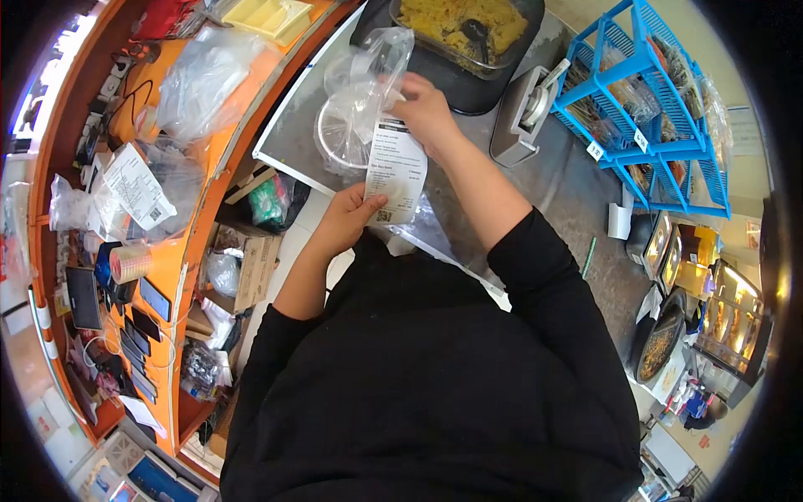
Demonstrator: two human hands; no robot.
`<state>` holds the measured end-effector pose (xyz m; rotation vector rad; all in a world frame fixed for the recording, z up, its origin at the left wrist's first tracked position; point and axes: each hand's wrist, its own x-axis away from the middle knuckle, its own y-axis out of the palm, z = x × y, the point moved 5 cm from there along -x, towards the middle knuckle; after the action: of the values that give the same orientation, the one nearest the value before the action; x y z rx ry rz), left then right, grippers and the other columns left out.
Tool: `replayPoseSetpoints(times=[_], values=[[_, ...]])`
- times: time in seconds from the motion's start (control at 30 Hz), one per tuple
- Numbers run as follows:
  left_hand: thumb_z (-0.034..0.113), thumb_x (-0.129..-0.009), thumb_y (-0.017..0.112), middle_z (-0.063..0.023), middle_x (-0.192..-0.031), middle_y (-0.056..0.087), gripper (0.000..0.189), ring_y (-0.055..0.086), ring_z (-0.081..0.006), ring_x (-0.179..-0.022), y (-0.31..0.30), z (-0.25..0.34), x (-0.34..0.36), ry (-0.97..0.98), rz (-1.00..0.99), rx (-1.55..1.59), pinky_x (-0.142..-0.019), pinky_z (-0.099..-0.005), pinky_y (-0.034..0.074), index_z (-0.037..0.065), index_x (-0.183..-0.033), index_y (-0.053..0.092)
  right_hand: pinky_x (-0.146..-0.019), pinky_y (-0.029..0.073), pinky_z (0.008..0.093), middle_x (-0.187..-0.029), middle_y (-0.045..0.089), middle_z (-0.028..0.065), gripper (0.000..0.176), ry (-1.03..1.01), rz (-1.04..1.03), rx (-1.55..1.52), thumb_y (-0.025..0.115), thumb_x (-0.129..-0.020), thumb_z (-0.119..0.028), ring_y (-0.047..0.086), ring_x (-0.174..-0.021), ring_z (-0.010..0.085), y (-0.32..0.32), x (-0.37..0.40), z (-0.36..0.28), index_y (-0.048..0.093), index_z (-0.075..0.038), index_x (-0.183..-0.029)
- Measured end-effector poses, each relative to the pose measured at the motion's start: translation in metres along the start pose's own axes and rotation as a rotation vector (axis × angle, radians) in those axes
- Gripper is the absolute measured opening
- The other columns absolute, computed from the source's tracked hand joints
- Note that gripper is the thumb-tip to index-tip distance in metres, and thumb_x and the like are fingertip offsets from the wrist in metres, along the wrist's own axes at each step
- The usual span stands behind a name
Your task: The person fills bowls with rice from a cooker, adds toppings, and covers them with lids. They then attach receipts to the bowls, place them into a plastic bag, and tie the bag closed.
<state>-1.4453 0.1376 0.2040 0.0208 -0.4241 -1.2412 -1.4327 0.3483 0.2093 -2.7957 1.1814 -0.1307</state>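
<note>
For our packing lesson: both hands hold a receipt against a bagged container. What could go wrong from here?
The receipt, pinched at its ends by the left hand and right hand, might tear or crumple. The bag sits close to the counter edge; a push could tip it off.

Receipt [395,171] print illegibly small; food tray [481,96] cropped at top edge.

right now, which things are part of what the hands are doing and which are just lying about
In hand: receipt (left hand, right hand), plastic bag (right hand).
Lying about: tape dispenser, blue rack, food tray, phones.
</note>
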Motion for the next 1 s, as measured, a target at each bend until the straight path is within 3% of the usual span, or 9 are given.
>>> replayPoseSetpoints(times=[0.03,0.2,0.27,0.33,0.4,0.47,0.57,0.73,1.0], values=[[0.016,-0.095,0.054,-0.005,-0.102,0.066,0.027,0.06,-0.0108,-0.091,-0.001,-0.003,0.0,0.014,-0.003,-0.009,-0.082,-0.0272,0.048,-0.002,-0.115,0.059,-0.091,0.044,0.0324,-0.128,0.052,0.0229,0.039,-0.021,0.042,0.035,0.068,-0.078,-0.015,0.053,-0.116,0.0243,0.003,-0.006,0.0,0.064,0.001,-0.113],[0.018,-0.094,0.057,-0.0072,-0.098,0.066,0.027,0.062,-0.0133,-0.085,-0.008,-0.017,-0.003,-0.072,0.002,-0.017,-0.074,-0.0271,0.05,-0.001,-0.112,0.059,-0.095,0.043,0.0354,-0.117,0.06,0.0172,0.044,-0.043,0.218,0.021,0.068,-0.08,-0.022,0.056,-0.11,0.0278,-0.026,0.002,-0.002,0.061,-0.008,-0.121],[0.02,-0.093,0.058,-0.0075,-0.094,0.066,0.026,0.063,-0.0139,-0.081,-0.013,-0.029,0.001,-0.064,0.063,-0.061,-0.069,-0.0267,0.051,0.0,-0.109,0.06,-0.095,0.042,0.0361,-0.117,0.06,0.0147,0.039,-0.109,0.323,0.278,0.067,-0.082,-0.025,0.056,-0.108,0.0272,-0.065,0.038,-0.046,0.063,-0.009,-0.117],[0.022,-0.093,0.059,-0.0061,-0.085,0.063,0.024,0.062,-0.0129,-0.074,-0.021,-0.045,0.011,-0.236,0.086,-0.179,-0.063,-0.0258,0.051,0.001,-0.103,0.06,-0.095,0.042,0.0366,-0.114,0.06,0.0158,0.038,-0.271,0.55,0.447,0.066,-0.083,-0.029,0.057,-0.106,0.027,-0.113,0.072,-0.051,0.063,-0.005,-0.113],[0.025,-0.092,0.058,-0.0047,-0.077,0.06,0.023,0.06,-0.012,-0.067,-0.019,-0.055,0.018,-0.398,0.013,-0.298,-0.058,-0.0252,0.049,0.002,-0.097,0.06,-0.094,0.042,0.0367,-0.111,0.06,0.0169,0.041,-0.187,0.912,0.692,0.067,-0.083,-0.031,0.057,-0.105,0.0282,-0.172,0.104,-0.019,0.062,-0.001,-0.111],[0.027,-0.092,0.058,-0.0033,-0.07,0.056,0.025,0.057,-0.0113,-0.061,-0.007,-0.061,0.025,-0.557,-0.156,-0.413,-0.053,-0.0248,0.047,0.003,-0.091,0.059,-0.092,0.042,0.0356,-0.109,0.061,0.0189,0.047,0.081,0.976,0.788,0.066,-0.084,-0.037,0.057,-0.104,0.0278,-0.209,0.131,0.021,0.063,0.002,-0.109],[0.034,-0.092,0.056,-0.0013,-0.066,0.053,0.029,0.051,-0.0108,-0.054,0.029,-0.058,0.013,-0.487,-0.348,-0.459,-0.049,-0.0243,0.042,0.006,-0.086,0.059,-0.056,0.038,0.0289,-0.081,0.052,0.0043,0.055,0.391,0.627,0.215,0.062,-0.083,-0.053,0.042,-0.059,0.0139,-0.222,0.132,0.077,0.066,-0.002,-0.104],[0.029,-0.091,0.057,-0.0013,-0.066,0.056,0.024,0.049,-0.0097,-0.056,0.089,-0.06,-0.036,-0.225,-0.479,-0.563,-0.05,-0.0276,0.04,0.006,-0.084,0.059,-0.056,0.032,0.0262,-0.076,0.051,0.0009,0.053,0.326,0.62,0.176,0.063,-0.082,-0.054,0.038,-0.062,0.0111,-0.212,0.117,0.046,0.07,-0.007,-0.106],[0.03,-0.094,0.052,-0.0008,-0.08,0.06,0.026,0.054,-0.0108,-0.066,0.148,-0.071,-0.089,-0.204,-0.261,-0.268,-0.061,-0.0246,0.047,0.008,-0.104,0.063,-0.057,0.032,0.025,-0.089,0.063,-0.0024,0.036,0.375,0.538,-0.032,0.074,-0.076,-0.04,0.043,-0.066,0.0068,-0.197,0.101,0.051,0.072,-0.011,-0.097]])
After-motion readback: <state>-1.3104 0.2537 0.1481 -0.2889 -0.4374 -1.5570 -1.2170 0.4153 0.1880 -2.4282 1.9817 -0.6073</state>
